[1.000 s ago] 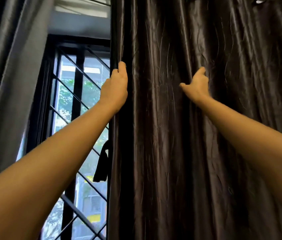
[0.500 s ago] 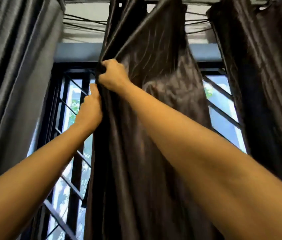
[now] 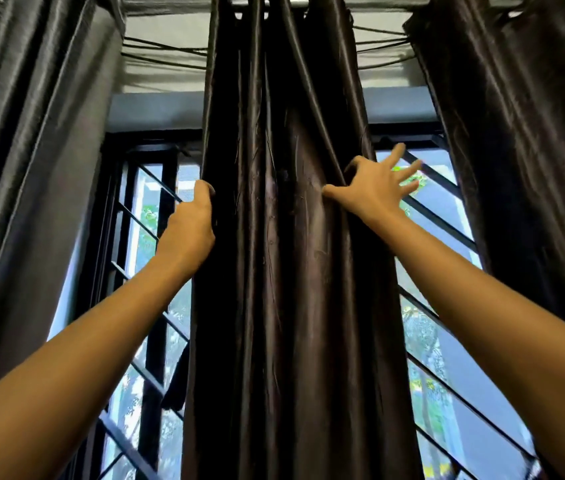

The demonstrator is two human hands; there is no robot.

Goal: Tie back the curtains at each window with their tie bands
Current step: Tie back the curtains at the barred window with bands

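A dark brown satin curtain point(image 3: 291, 271) hangs bunched in folds down the middle of the window. My left hand point(image 3: 189, 233) grips its left edge, fingers curled behind the fabric. My right hand point(image 3: 374, 188) is at the curtain's right edge with fingers spread, its thumb lying on the cloth and its index finger curled at the fold. A dark tie band point(image 3: 177, 382) dangles behind the curtain's left edge, low down, touched by neither hand.
A grey curtain point(image 3: 31, 168) hangs at the left and another dark curtain point(image 3: 523, 150) at the right. Black window bars point(image 3: 436, 223) cross the glass on both sides. A curtain rod point(image 3: 294, 3) and cables run overhead.
The right hand has let go of the gathered fabric near the left edge and moved to the curtain's right edge, fingers spread. The curtain now hangs in a narrow bunch, glass showing on both sides.
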